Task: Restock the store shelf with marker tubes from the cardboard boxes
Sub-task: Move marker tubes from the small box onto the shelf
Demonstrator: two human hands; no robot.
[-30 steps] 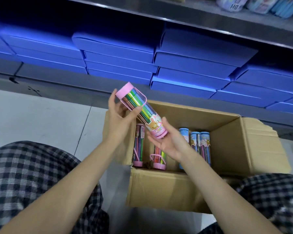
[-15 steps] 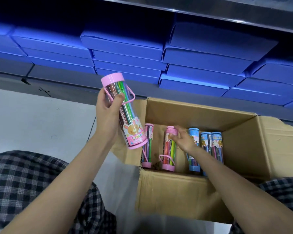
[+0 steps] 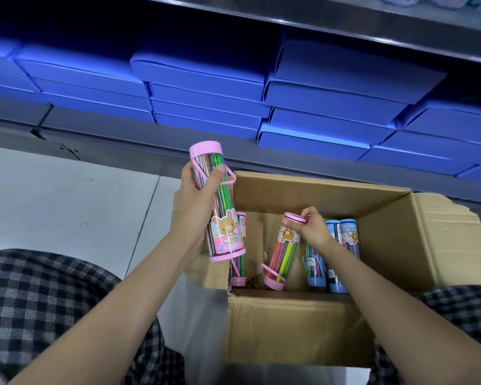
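Observation:
My left hand [image 3: 197,201] grips a pink-capped marker tube [image 3: 220,207] upright, just left of the open cardboard box [image 3: 400,245]. Inside the box my right hand [image 3: 313,227] pinches the pink cap of a second pink marker tube [image 3: 283,251], which is tilted with its base low. Another pink tube [image 3: 239,270] stands at the box's left side, partly hidden behind the held one. Blue-capped marker tubes [image 3: 342,254] stand to the right of my right hand, partly covered by my wrist.
Stacks of flat blue boxes [image 3: 206,87] fill the low shelf behind the cardboard box. A grey shelf board [image 3: 345,26] runs above them. My checked trouser legs [image 3: 39,301] flank the box on a pale tiled floor [image 3: 67,204].
My left hand has raised its pink tube more upright. My right hand has taken hold of the second pink tube's cap and tilted it up inside the box.

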